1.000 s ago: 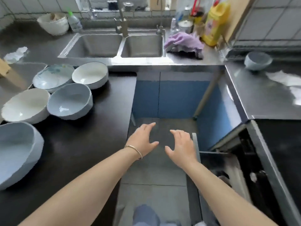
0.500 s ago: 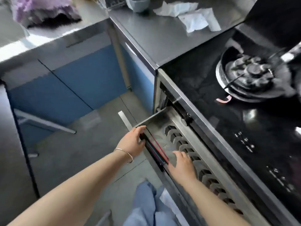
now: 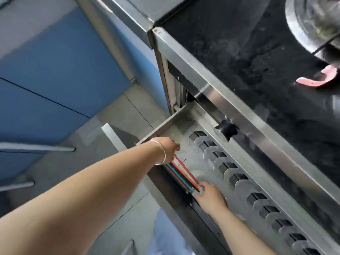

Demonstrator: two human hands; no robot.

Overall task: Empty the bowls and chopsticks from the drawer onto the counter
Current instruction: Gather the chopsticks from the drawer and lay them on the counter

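A steel drawer (image 3: 165, 124) stands pulled out under the black stovetop. Along its front edge lies a bundle of coloured chopsticks (image 3: 182, 174), red, green and orange. My left hand (image 3: 170, 147), with a bracelet on the wrist, is closed over the far end of the bundle. My right hand (image 3: 209, 196) touches the near end with its fingertips. The drawer's floor has a row of curved slots (image 3: 228, 168) with nothing standing in them. No bowl is in view.
The black glass stovetop (image 3: 248, 57) with a burner (image 3: 316, 21) and a pink item (image 3: 318, 78) lies right of the drawer. A black knob (image 3: 226, 130) sticks out over the drawer. Blue cabinet fronts (image 3: 55, 70) and grey floor tiles are to the left.
My view swung from the counter with the bowls to the drawer under the stove and drew closer. Both hands went from empty air to the chopsticks, one at each end.
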